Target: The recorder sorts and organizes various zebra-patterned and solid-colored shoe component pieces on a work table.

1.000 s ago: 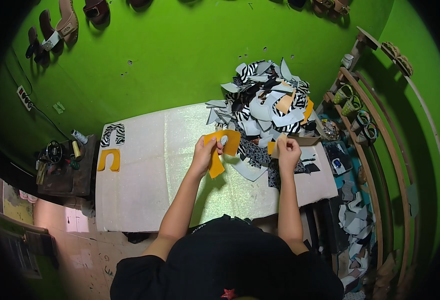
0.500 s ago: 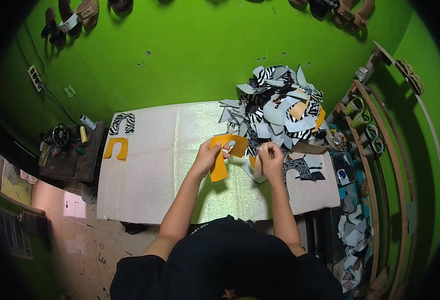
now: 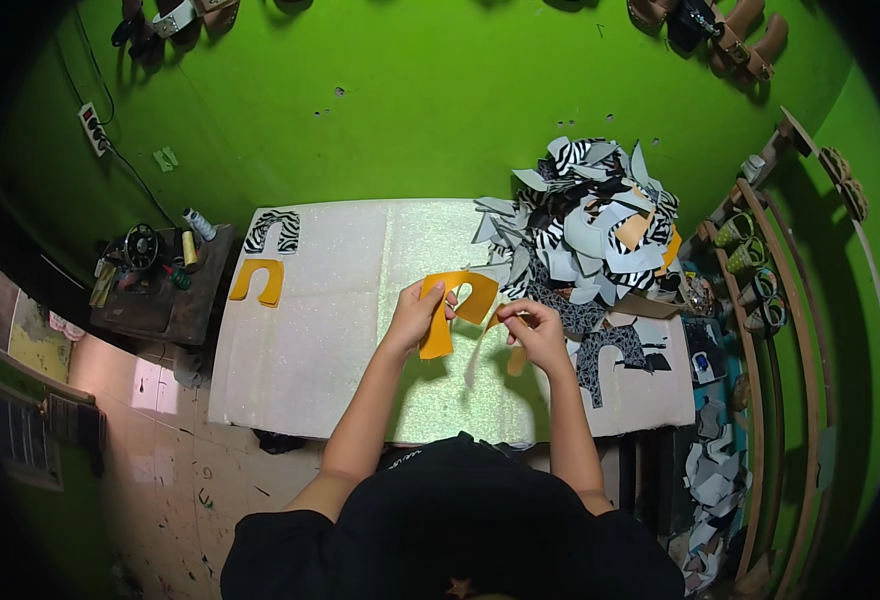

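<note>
My left hand (image 3: 416, 316) grips a yellow U-shaped cut-out (image 3: 438, 335), thumb on top, raised over the pale table (image 3: 300, 370). The cut-out's curve faces away from me, with its right leg bent toward my right hand (image 3: 538, 334). The right fingers are pinched beside that leg, on a thin strip (image 3: 478, 360), pale along its hanging part. Whether the strip is still joined to the cut-out I cannot tell. A small tan piece (image 3: 516, 362) shows below the right fingers.
Zebra-print (image 3: 273, 231) and yellow U-shaped pieces (image 3: 258, 281) lie at the table's far left. A tall heap of scraps (image 3: 590, 225) fills the far right, near a black-and-grey patterned U-shaped piece (image 3: 595, 360). A sewing machine (image 3: 143, 247) stands left; a wooden rack (image 3: 775, 350) stands right.
My right hand has tilted and moved slightly left, nearer the yellow cut-out, and the pale strip now hangs from its fingers. The left hand keeps its hold. The view has shifted.
</note>
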Demonstrator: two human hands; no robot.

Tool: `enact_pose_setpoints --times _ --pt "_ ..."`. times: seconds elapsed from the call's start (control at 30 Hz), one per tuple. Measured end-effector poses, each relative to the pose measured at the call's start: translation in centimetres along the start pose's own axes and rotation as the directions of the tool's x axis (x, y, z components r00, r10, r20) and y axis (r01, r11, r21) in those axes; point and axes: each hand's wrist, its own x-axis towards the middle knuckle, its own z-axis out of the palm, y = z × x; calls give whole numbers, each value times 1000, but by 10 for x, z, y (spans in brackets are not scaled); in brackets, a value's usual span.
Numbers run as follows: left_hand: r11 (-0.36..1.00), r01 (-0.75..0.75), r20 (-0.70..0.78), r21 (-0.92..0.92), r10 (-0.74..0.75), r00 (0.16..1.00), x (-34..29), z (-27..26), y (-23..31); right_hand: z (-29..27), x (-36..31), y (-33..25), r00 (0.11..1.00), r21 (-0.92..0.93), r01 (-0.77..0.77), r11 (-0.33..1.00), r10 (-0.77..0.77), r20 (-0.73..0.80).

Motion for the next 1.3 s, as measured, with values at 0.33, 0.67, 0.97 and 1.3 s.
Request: enact_pose_setpoints --times 0.33,0.67,0.97,1.3 --pt "998 24 135 -57 -16 991 -9 -31 7 66 29 -26 989 -69 -136 988 140 43" --pt "999 1 334 36 -13 942 -21 -60 21 110 50 -33 970 -224 -242 944 244 -18" --pt "992 87 268 89 -108 957 -23 -99 30 114 55 -10 987 -365 -105 925 143 77" --pt "969 174 304 -177 -114 946 -39 -133 54 140 52 20 964 -202 -268 942 260 -61"
